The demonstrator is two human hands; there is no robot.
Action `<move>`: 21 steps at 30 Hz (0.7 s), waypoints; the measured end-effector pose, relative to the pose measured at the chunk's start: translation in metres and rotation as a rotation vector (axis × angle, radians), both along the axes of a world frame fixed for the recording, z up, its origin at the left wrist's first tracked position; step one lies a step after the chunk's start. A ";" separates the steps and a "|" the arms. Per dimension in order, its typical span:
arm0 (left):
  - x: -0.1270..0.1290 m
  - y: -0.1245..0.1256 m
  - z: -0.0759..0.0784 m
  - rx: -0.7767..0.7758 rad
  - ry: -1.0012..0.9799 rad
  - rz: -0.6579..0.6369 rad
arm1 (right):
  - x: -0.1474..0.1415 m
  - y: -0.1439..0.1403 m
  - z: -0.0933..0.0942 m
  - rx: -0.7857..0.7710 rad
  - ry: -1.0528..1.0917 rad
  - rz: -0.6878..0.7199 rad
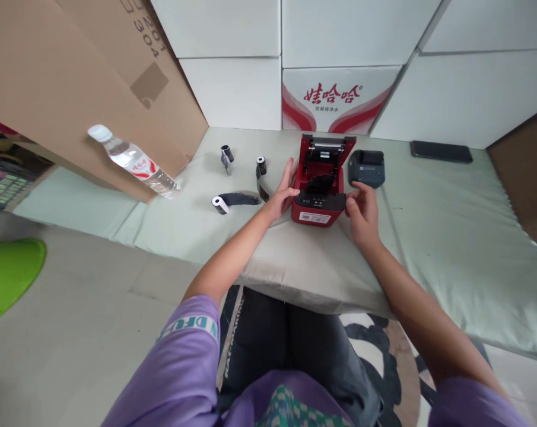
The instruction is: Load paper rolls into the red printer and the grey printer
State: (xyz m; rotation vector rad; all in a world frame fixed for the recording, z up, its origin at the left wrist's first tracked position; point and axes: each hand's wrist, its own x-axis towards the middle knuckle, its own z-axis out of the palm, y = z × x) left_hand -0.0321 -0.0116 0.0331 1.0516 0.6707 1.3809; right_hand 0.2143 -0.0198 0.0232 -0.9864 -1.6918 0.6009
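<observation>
A small red printer (318, 198) stands on the pale mat with its lid (326, 149) tilted up and open. My left hand (282, 193) rests against the printer's left side, fingers spread along it. On the right front corner, my right hand (361, 212) touches the casing with curled fingers. Neither hand lifts the printer. Three small paper rolls with dark loose tails lie to the left: one (226, 157) at the back, one (261, 169) close to my left hand, one (226, 203) lying nearer me.
A dark grey printer (366, 167) sits right of the red one. A water bottle (134, 161) leans on a cardboard box (63, 83) at left. White boxes (339, 98) line the back. A black phone (441, 152) lies far right. The mat's front edge (304, 296) is above my knees.
</observation>
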 end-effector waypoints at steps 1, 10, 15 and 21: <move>0.000 0.000 0.000 -0.014 0.015 0.016 | 0.001 0.007 0.009 0.019 -0.017 -0.036; 0.002 0.010 0.000 -0.112 -0.029 0.116 | -0.032 0.104 0.064 -0.275 -0.658 -0.057; 0.002 0.017 -0.006 -0.158 -0.172 0.062 | -0.063 0.089 0.100 -0.582 -1.150 -0.063; 0.002 0.020 -0.009 -0.162 -0.209 0.063 | -0.051 0.072 0.114 -0.545 -0.986 0.008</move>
